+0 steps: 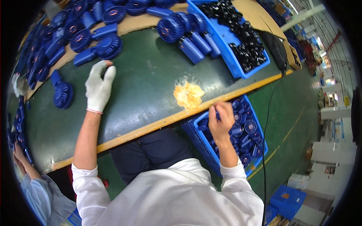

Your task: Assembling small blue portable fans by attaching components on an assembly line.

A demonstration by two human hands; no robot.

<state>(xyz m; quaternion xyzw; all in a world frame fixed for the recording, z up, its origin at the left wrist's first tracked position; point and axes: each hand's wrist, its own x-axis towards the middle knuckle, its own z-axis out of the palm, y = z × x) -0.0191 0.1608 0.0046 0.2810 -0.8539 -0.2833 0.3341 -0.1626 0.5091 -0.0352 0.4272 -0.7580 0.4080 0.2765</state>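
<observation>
My left hand (pixel 99 86), in a white glove with a bare fingertip showing, hovers over the green table. Its thumb stands apart from the fingers and it holds nothing. The nearest blue handheld fan (pixel 108 46) lies just beyond its fingertips. Bare and curled closed, my right hand (pixel 222 120) is at the table's front edge, above a blue crate (pixel 265 145) full of similar fans. A bit of dark blue shows by its fingers, but what it grips is hidden. Another fan (pixel 63 94) lies alone left of my gloved hand.
Fans (pixel 81 40) are heaped on cardboard at the back left. Several more stand grouped (pixel 192 47) beside a blue bin (pixel 247 75) of small black parts. A worn yellowish patch (pixel 188 95) marks the table. A black cable (pixel 267 124) hangs right. A co-worker's hand (pixel 19 155) is far left.
</observation>
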